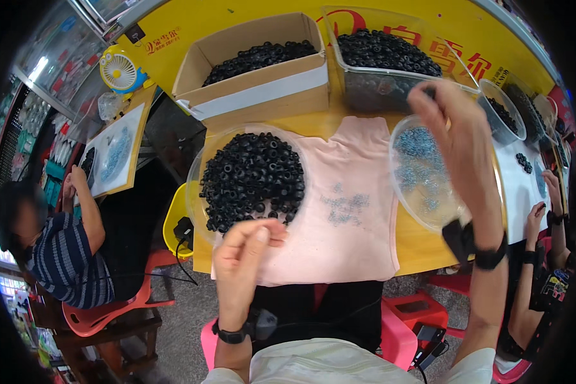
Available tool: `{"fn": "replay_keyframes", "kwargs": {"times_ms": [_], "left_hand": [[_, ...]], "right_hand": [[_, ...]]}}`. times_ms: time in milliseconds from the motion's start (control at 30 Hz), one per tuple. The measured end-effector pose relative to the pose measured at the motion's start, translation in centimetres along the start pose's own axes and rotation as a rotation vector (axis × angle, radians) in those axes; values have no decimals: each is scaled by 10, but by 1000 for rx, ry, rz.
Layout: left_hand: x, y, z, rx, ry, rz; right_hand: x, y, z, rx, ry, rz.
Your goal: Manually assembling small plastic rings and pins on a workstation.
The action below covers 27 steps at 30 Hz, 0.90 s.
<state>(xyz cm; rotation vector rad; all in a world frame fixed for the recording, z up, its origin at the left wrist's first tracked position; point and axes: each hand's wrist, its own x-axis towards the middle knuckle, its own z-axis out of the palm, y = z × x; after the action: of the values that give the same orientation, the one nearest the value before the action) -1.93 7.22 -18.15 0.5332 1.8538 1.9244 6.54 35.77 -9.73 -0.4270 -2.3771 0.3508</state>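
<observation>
A person in a striped shirt sat far left of the pink cloth. On the cloth's left part lay a clear dish of black rings. The left hand hung just below that dish, fingers pinched together; I could not tell what they held. Small silver bits lay mid-cloth. The right hand was raised over a dish of silver bits beside the cloth's right edge, hiding part of it, fingertips together.

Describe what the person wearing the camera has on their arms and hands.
Both hands are bare, no gloves. The left hand has a black wristband with a small dark device attached beside it. The right hand has a black wrist strap with a black tab hanging from it. Pale short sleeves show at the lower edge.
</observation>
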Motion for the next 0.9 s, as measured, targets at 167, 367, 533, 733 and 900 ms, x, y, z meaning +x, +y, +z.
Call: {"fn": "replay_keyframes", "kwargs": {"times_ms": [167,367,533,733,900], "left_hand": [[32,0,-23,283,186,101],[43,-19,-17,770,-6,249],[48,-28,-13,840,15,257],[45,-24,-12,934,-54,241],[41,-22,-7,947,-90,271]], "right_hand": [[65,93,24,-322,27,-50],[68,114,37,-322,104,-28],[17,23,27,113,-125,89],[-82,-21,35,191,-446,162],[-126,-18,55,227,-387,242]]}}
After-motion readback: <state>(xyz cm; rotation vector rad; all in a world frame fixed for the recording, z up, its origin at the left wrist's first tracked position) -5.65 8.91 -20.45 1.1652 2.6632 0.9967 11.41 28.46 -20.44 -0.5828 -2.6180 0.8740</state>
